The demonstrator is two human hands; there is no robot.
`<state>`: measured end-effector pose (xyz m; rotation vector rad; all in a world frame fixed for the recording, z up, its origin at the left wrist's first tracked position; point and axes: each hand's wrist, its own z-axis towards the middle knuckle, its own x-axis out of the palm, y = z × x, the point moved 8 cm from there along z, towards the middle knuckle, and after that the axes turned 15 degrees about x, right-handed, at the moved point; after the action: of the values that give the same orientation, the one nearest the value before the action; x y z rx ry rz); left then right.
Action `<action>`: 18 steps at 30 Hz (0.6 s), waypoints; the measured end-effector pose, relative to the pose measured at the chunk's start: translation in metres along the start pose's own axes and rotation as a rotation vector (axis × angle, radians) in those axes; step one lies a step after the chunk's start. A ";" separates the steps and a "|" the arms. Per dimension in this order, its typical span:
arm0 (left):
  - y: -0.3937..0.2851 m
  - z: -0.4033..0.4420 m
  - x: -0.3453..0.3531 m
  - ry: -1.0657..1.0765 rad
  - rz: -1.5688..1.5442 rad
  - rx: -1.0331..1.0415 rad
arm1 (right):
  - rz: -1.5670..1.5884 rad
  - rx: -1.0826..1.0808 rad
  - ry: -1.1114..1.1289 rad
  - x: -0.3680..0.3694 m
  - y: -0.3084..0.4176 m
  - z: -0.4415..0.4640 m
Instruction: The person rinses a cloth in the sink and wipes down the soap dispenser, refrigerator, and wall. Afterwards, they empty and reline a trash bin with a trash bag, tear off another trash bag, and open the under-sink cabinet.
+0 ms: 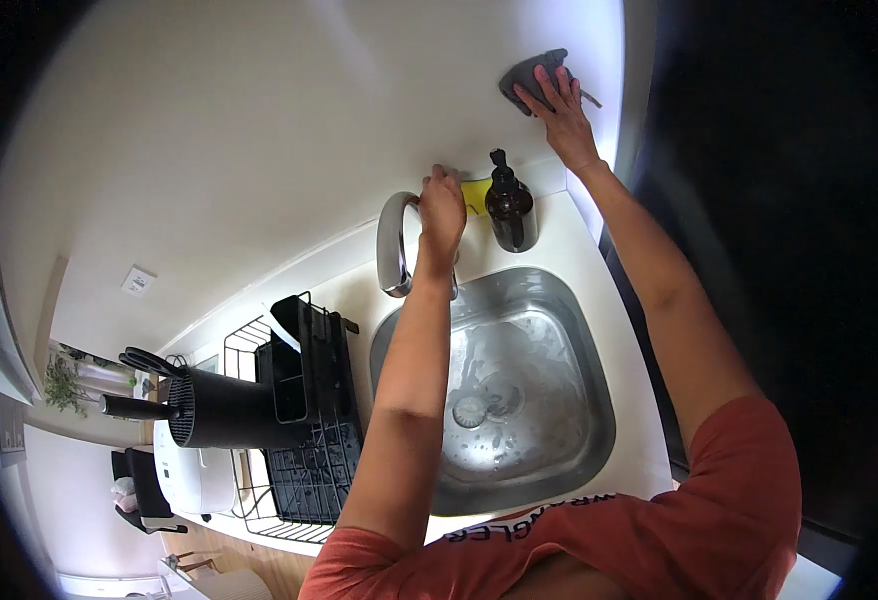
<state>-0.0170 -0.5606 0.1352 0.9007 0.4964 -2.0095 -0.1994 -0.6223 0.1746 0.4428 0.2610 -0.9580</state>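
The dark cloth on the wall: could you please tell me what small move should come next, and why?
Perhaps slide the dark cloth slightly leftward across the wall, because the right hand lies spread over it against that surface, and the wall extends unobstructed on that side.

A rust-red short-sleeved shirt bears dark "WRANGLER" lettering across the chest.
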 end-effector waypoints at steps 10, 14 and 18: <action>0.040 -0.026 0.042 0.180 0.077 -0.250 | 0.116 0.165 -0.043 0.013 -0.026 -0.043; 0.035 -0.020 0.056 0.350 0.357 -0.059 | 0.129 0.259 -0.075 0.009 -0.025 -0.040; 0.017 -0.013 0.030 0.334 0.233 -0.182 | 0.049 0.206 -0.229 -0.037 -0.001 0.046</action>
<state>-0.0093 -0.5784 0.1037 1.1305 0.7121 -1.5832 -0.2193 -0.6177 0.2300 0.5199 -0.0565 -0.9825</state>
